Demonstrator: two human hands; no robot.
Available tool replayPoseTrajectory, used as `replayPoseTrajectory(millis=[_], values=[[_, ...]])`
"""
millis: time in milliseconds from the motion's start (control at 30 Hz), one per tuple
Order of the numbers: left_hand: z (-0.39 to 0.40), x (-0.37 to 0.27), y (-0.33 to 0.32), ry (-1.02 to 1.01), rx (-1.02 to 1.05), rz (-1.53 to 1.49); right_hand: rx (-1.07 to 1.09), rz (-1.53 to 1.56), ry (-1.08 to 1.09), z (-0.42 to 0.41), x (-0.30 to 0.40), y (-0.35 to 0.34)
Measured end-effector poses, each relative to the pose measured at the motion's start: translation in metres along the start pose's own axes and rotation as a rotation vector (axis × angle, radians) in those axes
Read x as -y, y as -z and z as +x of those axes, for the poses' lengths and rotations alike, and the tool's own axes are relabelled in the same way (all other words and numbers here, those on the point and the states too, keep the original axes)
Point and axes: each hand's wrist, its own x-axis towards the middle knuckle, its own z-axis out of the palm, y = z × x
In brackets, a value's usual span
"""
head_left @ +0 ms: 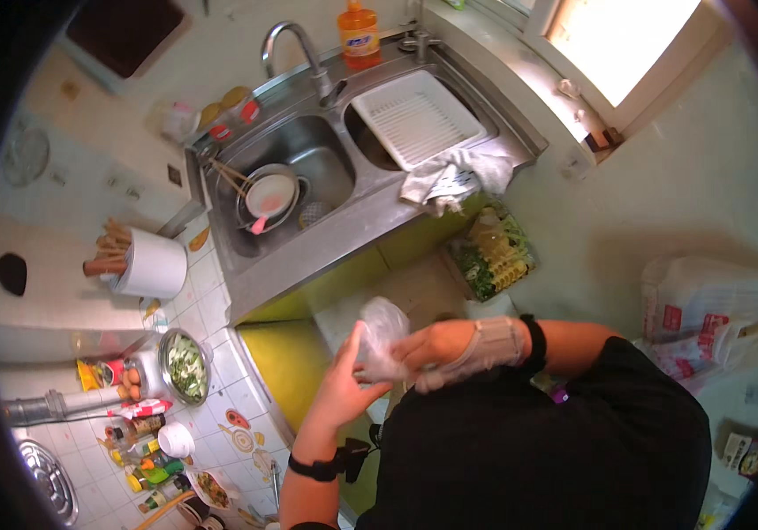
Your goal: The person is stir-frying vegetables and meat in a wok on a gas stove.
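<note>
A crumpled clear plastic bag (382,334) is bunched between my two hands in front of my torso. My left hand (344,391) has its fingers and thumb around the bag's left and lower side. From the right, the fingers of my right hand (437,341) press into the same bag. A pale wrist wrap (495,344) covers my right wrist, beside a black band. What the bag contains, if anything, cannot be made out. Both hands are off the counter, over the floor in front of the sink cabinet.
A double steel sink (306,218) holds a bowl (271,194) and chopsticks; a white drying rack (419,119) lies across its right basin. A cloth (455,179) drapes its front edge. Cut greens fill a steel bowl (183,368) on the tiled counter (236,377), near several bottles.
</note>
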Motion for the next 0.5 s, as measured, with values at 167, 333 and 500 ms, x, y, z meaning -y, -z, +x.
replayPoseTrajectory(millis=[167,333,500], values=[[0.071,0.032,-0.047,-0.134,0.373,-0.172,-0.078,0.473,0.024,-0.051,-0.005,0.045],[0.083,0.02,-0.088,-0.027,0.098,-0.968,-0.541,0.899,-0.295,-0.091,-0.074,0.051],[0.121,0.023,-0.109,0.047,0.045,-1.236,-0.322,0.366,-0.596,-0.101,-0.123,0.043]])
